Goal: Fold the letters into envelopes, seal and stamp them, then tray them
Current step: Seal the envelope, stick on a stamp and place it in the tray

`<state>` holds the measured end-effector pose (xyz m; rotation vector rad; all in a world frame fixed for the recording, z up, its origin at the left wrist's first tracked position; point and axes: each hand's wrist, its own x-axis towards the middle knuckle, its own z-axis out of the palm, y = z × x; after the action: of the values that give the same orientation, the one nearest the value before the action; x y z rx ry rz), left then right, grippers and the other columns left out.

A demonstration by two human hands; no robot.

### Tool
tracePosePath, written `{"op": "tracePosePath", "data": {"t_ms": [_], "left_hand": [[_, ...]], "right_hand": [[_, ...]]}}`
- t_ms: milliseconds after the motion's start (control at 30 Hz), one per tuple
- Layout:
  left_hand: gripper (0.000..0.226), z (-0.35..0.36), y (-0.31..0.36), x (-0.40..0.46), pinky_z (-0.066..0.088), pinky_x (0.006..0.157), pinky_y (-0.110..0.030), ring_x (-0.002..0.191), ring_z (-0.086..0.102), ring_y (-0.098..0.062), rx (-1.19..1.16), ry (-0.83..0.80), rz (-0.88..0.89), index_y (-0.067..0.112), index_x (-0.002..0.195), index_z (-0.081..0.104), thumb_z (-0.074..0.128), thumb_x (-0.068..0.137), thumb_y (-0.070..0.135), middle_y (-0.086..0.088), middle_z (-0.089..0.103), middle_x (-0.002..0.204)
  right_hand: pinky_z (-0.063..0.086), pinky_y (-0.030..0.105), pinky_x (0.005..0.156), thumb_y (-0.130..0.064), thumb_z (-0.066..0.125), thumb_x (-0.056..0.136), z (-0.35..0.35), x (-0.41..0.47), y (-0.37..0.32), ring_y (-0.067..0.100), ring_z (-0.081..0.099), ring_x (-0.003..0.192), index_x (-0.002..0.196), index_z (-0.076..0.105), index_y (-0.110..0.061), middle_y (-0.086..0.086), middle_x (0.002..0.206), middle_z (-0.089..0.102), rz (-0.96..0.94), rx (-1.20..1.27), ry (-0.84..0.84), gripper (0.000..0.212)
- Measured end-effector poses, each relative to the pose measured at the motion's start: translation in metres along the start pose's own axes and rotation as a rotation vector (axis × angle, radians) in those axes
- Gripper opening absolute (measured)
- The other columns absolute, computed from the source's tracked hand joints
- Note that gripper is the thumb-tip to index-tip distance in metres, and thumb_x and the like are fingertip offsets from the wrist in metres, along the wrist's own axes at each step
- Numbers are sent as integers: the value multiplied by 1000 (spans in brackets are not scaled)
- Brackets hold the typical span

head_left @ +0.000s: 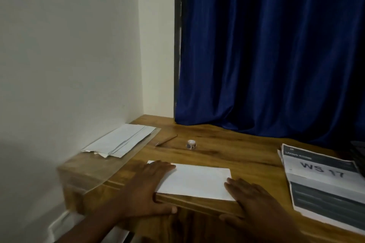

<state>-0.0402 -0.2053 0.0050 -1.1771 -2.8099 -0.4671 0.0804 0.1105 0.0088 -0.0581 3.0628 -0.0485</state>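
A folded white letter (194,180) lies flat at the front edge of the wooden desk (237,154). My left hand (142,189) rests flat on its left end, fingers straight, thumb down over the desk's front edge. My right hand (250,199) presses flat on its right corner, thumb also below the edge. A pile of white envelopes (120,140) lies in a clear tray (94,169) against the left wall. A small roll of stamps (191,144) stands in the middle of the desk.
A pencil (166,140) lies between the tray and the stamp roll. Printed sheets marked "WS 17" (320,181) are stacked at the right, with a dark object (358,156) beyond them. A blue curtain (276,45) hangs behind the desk; a white wall stands at the left.
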Motion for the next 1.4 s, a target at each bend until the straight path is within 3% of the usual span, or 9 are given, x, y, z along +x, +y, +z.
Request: {"op": "tracePosePath", "data": {"t_ms": [233, 333, 400, 533, 767, 967, 1167, 1300, 1400], "left_hand": [[54, 8, -47, -40, 18, 127, -33, 149, 30, -1, -137, 176, 188, 40, 145, 52, 67, 95, 28, 25, 43, 154], [46, 5, -42, -42, 41, 116, -34, 132, 57, -10, -353, 265, 161, 30, 124, 72, 72, 84, 7, 15, 66, 135], [31, -2, -30, -38, 51, 103, -30, 116, 68, -14, -554, 325, 103, 27, 108, 79, 75, 81, 11, 6, 75, 118], [22, -19, -7, -17, 62, 83, -34, 96, 75, -20, -851, 425, -43, 25, 98, 79, 85, 80, 35, -2, 79, 100], [44, -10, 9, 70, 59, 92, -39, 101, 72, -11, -914, 418, -310, 34, 119, 60, 83, 84, 23, 6, 75, 116], [70, 15, 12, 93, 50, 88, -27, 113, 64, -19, -523, 391, -406, 24, 146, 44, 79, 88, 37, -2, 64, 136], [64, 24, 2, 91, 47, 103, -40, 120, 58, -21, -282, 349, -269, 25, 137, 53, 74, 83, 52, 2, 62, 130], [46, 26, 6, 93, 35, 112, -43, 139, 40, -20, 0, 217, -233, 40, 143, 53, 50, 99, 54, 11, 48, 152], [43, 26, 10, 92, 33, 112, -43, 139, 39, -16, 82, 200, -219, 43, 145, 52, 42, 104, 48, 17, 46, 155]], "right_hand": [[39, 10, 98, -97, 51, 62, 23, -15, 15, -11, 48, 125, 119, 55, -68, -49, 132, 43, -51, 256, 347, 64], [53, 16, 88, -32, 88, 75, 34, -23, 24, -6, 61, 112, 103, 69, -64, -33, 124, 59, -161, 459, 416, 47], [54, 20, 89, -3, 84, 80, 29, -31, 25, 0, 67, 106, 91, 78, -51, -22, 114, 68, -134, 632, 460, 50], [58, 32, 74, -20, 75, 82, -2, -42, 17, 17, 73, 81, 78, 82, -22, 5, 87, 76, -3, 1114, 517, 8], [60, 28, 65, -18, 71, 94, -15, 6, 40, 17, 77, 80, 107, 72, -14, 1, 92, 80, 353, 1288, 610, 14], [55, 34, 79, -32, 84, 81, 2, 44, 55, 9, 65, 82, 105, 62, -35, -10, 85, 70, 496, 828, 703, 33], [48, 18, 65, -27, 79, 86, 8, 43, 54, 2, 66, 71, 86, 77, -28, -12, 76, 73, 408, 659, 721, 3], [53, 20, 82, -29, 64, 96, 17, 46, 55, 1, 65, 88, 93, 79, -27, -10, 113, 69, 352, 358, 712, 15], [34, 33, 119, -39, 39, 105, 19, 45, 53, 13, 46, 140, 143, 56, -25, -3, 156, 47, 257, 154, 485, 44]]}}
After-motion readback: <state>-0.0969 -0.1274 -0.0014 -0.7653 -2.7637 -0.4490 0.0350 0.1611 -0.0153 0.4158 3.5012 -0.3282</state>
